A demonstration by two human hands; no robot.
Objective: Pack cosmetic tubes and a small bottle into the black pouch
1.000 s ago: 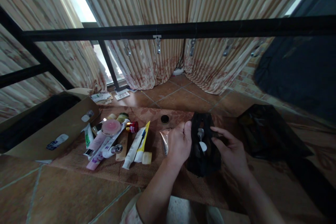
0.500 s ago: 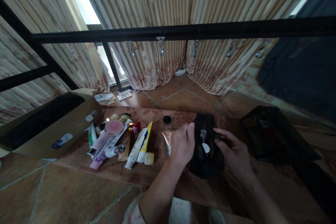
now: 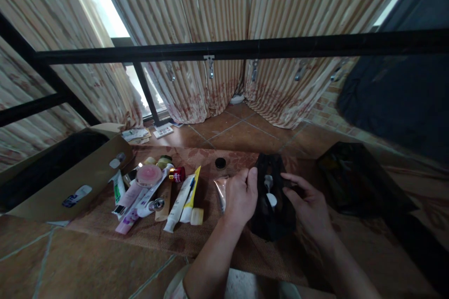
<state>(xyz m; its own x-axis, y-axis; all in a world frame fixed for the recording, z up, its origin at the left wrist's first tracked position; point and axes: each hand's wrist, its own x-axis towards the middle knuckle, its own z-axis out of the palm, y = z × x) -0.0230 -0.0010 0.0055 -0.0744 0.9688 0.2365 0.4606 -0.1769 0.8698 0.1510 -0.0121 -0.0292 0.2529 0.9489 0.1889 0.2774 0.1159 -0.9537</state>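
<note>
A black pouch (image 3: 273, 226) lies in front of me, its top opening showing a white round piece (image 3: 271, 200) and a small pale item (image 3: 268, 181) inside. My left hand (image 3: 241, 197) is closed on the pouch's left edge, thumb up along the rim. On the opposite edge, my right hand (image 3: 308, 202) pinches the rim between thumb and fingers. Partly behind my left hand lies a shiny rose-coloured packet or tube (image 3: 220, 190). A small round black lid-like piece (image 3: 220, 163) sits farther back on the cloth.
To the left is a pile of cosmetic tubes (image 3: 179, 203), a pink round container (image 3: 148, 175) and a red jar (image 3: 177, 174). A cardboard box (image 3: 75, 187) stands beyond it. On the right lies a dark bag (image 3: 365, 182). A black metal bar (image 3: 224, 50) crosses ahead.
Both hands keep their hold on the pouch with hardly any movement. The whole view has shifted slightly, so things appear a little farther left and lower.
</note>
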